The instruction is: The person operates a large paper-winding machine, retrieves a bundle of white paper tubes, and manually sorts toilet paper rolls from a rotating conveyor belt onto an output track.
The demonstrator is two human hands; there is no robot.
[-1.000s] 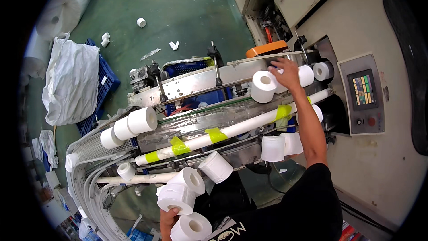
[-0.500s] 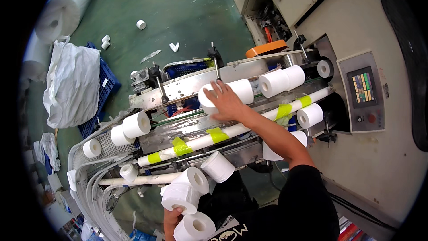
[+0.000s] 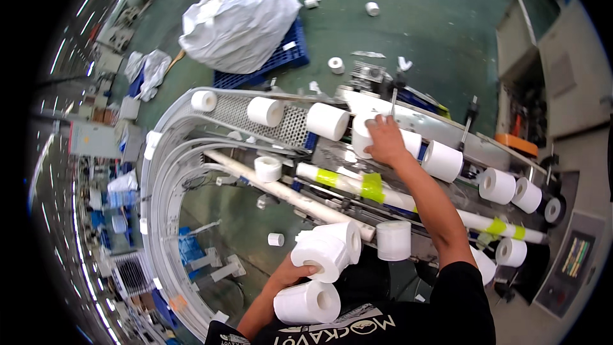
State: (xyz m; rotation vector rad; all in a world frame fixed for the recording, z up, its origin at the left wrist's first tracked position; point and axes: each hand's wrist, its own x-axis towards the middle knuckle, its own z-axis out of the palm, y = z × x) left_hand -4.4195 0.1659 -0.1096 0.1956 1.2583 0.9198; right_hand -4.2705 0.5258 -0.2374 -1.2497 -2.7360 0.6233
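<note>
- The paper roll (image 3: pixel 365 134) under the right hand (image 3: pixel 385 142) lies on the upper conveyor (image 3: pixel 287 129), at about twelve o'clock from the person's chest; the fingers are spread flat over its top, pressing rather than pinching.
- A second ago that hand was far out at the machine end of the line, at two o'clock; half a second ago it was on a roll midway along; now it sits further back toward the curve, so the hand is working its way up the line from roll to roll.
- The left hand (image 3: pixel 290 276) has stayed low at six o'clock, cradling an armful of rolls (image 3: pixel 322 257) against the body; the fingers curl under the stack, and one more roll (image 3: pixel 308 302) rests just below.
- Judging by this, the right hand is sorting or straightening rolls on the belt while the left keeps the picked ones.
- Other rolls ride the belt: one (image 3: pixel 327 121) at nine o'clock of the right hand, one (image 3: pixel 442 161) at three o'clock.
- A long white tube (image 3: pixel 287 193) with yellow tape runs below the belt.
- On the green floor (image 3: pixel 447 19) at eleven o'clock lies a big white sack (image 3: pixel 239 16) on a blue pallet (image 3: pixel 281 61).
</note>
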